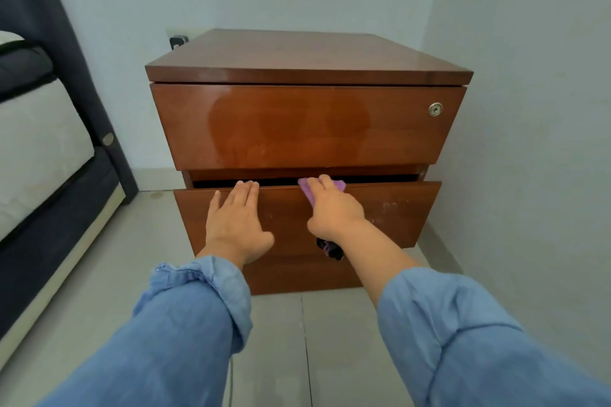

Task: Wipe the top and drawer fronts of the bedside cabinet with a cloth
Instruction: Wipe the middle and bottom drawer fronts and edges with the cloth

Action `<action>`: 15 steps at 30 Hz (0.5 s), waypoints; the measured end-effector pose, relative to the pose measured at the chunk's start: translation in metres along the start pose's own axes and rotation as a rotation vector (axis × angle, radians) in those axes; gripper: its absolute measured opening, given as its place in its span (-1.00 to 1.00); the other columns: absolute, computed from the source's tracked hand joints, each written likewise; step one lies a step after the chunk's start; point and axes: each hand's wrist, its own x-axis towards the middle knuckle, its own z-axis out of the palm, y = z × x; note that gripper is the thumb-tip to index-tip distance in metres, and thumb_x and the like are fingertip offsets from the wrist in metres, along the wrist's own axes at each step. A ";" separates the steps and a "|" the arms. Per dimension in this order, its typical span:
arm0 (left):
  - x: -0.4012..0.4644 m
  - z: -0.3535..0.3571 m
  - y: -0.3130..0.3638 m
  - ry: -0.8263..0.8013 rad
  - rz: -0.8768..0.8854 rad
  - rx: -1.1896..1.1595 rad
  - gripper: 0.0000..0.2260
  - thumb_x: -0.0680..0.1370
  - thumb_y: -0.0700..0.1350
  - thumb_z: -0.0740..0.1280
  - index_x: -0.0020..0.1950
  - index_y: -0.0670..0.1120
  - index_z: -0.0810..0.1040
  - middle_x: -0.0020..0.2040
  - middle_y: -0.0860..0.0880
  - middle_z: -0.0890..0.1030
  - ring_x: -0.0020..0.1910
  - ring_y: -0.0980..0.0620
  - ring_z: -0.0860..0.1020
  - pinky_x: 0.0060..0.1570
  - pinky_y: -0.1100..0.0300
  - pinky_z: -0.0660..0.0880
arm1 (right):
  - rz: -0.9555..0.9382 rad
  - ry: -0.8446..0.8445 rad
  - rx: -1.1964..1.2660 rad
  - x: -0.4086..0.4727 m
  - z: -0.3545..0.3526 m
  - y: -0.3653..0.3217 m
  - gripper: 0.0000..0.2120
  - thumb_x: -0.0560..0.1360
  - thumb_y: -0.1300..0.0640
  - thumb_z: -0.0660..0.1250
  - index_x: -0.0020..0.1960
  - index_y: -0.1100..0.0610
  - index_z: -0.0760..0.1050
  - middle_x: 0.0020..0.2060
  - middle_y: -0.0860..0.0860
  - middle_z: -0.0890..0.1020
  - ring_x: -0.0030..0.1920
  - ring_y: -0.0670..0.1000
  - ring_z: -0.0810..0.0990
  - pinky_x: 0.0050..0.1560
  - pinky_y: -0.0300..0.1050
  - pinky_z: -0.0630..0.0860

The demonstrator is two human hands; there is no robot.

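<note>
A brown wooden bedside cabinet [307, 56] stands against the wall, with a glossy upper drawer front [297, 125] that bears a small lock [435, 109]. The lower drawer front [396, 211] stands slightly pulled out, a dark gap showing above it. My left hand [236, 221] lies flat on the lower front, fingers together and pointing up to its top edge. My right hand [332, 208] presses a purple cloth [309, 192] against the top edge of the same front. A dark bit of the cloth hangs below my right wrist.
A bed with a pale mattress [36, 149] and dark frame runs along the left. A wall socket with a plug [178, 40] sits behind the cabinet's left corner. The right wall is close to the cabinet. Grey floor tiles [277, 340] lie in front.
</note>
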 end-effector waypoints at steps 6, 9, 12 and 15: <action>0.002 -0.013 -0.013 -0.036 0.021 0.038 -0.29 0.48 0.04 0.20 0.57 -0.04 -0.02 0.57 0.01 0.05 0.55 0.06 -0.04 0.50 0.00 -0.22 | -0.027 -0.024 -0.026 0.001 0.007 -0.028 -0.21 0.45 0.24 0.30 0.53 0.00 -0.05 0.51 0.00 0.03 0.42 0.16 0.28 -0.02 0.01 0.55; -0.003 -0.017 -0.039 0.015 -0.066 0.087 -0.31 0.50 0.02 0.17 0.56 -0.08 -0.02 0.57 -0.02 0.04 0.55 0.02 -0.03 0.51 -0.01 -0.19 | -0.037 -0.027 -0.021 0.001 0.006 -0.024 -0.22 0.45 0.25 0.28 0.53 -0.02 -0.05 0.51 0.00 0.04 0.42 0.18 0.28 -0.08 -0.01 0.54; -0.010 -0.018 -0.064 -0.004 -0.116 0.141 -0.31 0.50 0.04 0.15 0.57 -0.07 -0.06 0.58 -0.03 -0.01 0.55 0.01 -0.04 0.50 -0.02 -0.19 | -0.033 -0.011 -0.005 0.002 0.007 -0.027 -0.23 0.44 0.27 0.27 0.52 -0.02 -0.03 0.50 0.00 0.05 0.42 0.17 0.28 -0.07 -0.03 0.56; -0.012 -0.017 -0.072 -0.012 -0.094 0.091 -0.28 0.48 0.05 0.18 0.57 -0.06 -0.05 0.58 -0.02 0.01 0.55 0.00 0.00 0.50 0.02 -0.16 | -0.006 0.003 -0.022 0.002 0.008 -0.029 -0.23 0.45 0.25 0.28 0.52 -0.02 -0.03 0.51 -0.01 0.04 0.39 0.16 0.33 -0.03 -0.03 0.57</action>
